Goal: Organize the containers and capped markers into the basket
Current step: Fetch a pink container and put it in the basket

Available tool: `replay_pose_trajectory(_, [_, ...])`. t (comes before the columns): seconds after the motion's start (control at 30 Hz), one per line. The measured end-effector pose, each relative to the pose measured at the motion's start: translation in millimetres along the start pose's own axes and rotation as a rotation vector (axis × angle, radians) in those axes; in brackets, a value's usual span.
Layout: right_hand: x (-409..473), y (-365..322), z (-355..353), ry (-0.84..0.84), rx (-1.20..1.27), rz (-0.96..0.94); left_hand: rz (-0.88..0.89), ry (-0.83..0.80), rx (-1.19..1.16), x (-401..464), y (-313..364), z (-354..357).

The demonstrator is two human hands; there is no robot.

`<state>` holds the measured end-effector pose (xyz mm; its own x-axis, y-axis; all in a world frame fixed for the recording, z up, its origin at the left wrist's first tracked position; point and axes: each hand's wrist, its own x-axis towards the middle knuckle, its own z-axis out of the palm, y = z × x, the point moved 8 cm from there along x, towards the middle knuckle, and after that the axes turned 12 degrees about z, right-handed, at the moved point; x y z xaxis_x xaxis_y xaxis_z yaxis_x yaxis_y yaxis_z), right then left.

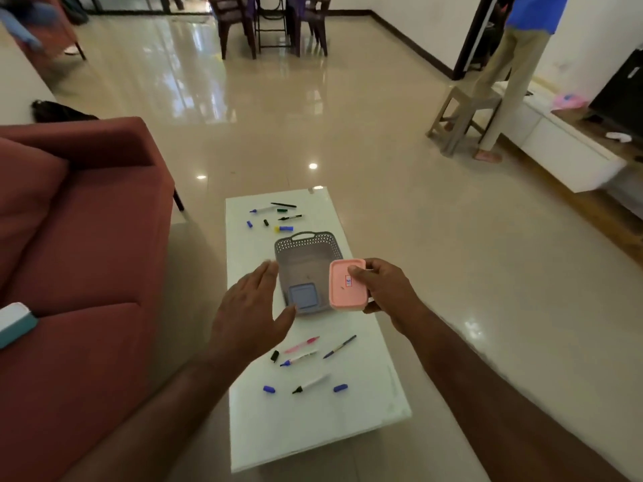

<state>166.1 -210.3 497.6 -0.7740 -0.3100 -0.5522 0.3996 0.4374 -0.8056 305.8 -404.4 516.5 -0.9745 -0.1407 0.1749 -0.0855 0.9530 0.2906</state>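
A grey perforated basket [306, 245] stands in the middle of the white low table [313, 422]. A small blue-lidded container [303, 296] lies inside it at the near end. My right hand [386, 287] grips a pink-lidded container [344, 285] over the basket's right rim. My left hand [250, 311] hovers open, fingers spread, just left of the basket. Markers and loose caps lie beyond the basket [283, 228] and nearer me, among them a pink marker [302, 344], a blue pen [339, 346] and an uncapped black marker [310, 383].
A red sofa [80, 238] runs along the table's left side, with a white and teal object [14, 323] on its seat. A person [511, 64] stands by a stool at the far right beside a white TV cabinet [563, 147]. Dining chairs stand at the back.
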Motion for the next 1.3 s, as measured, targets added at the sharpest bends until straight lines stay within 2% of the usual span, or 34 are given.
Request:
replay_pose_trajectory(0.4, [-33, -2, -46, -0.001, 0.078, -0.035, 0.065, 0.128, -0.005, 20, 52, -33])
replay_pose_trajectory(0.67, [-11, 1, -65, -0.022, 0.047, -0.042, 0.031, 0.148, -0.016, 32, 72, -21])
replay_pose_trajectory(0.83, [32, -7, -73, -0.119, 0.008, -0.046, -0.055, 0.159, 0.038, 51, 78, -2])
replay_pose_trajectory(1.13, [108, -31, -80, -0.330, -0.106, -0.040, -0.341, 0.144, 0.086, 72, 87, 32])
replay_pose_trajectory(1.3, [141, -29, -66, -0.368, -0.077, 0.049, -0.419, 0.146, 0.087, 70, 75, 42])
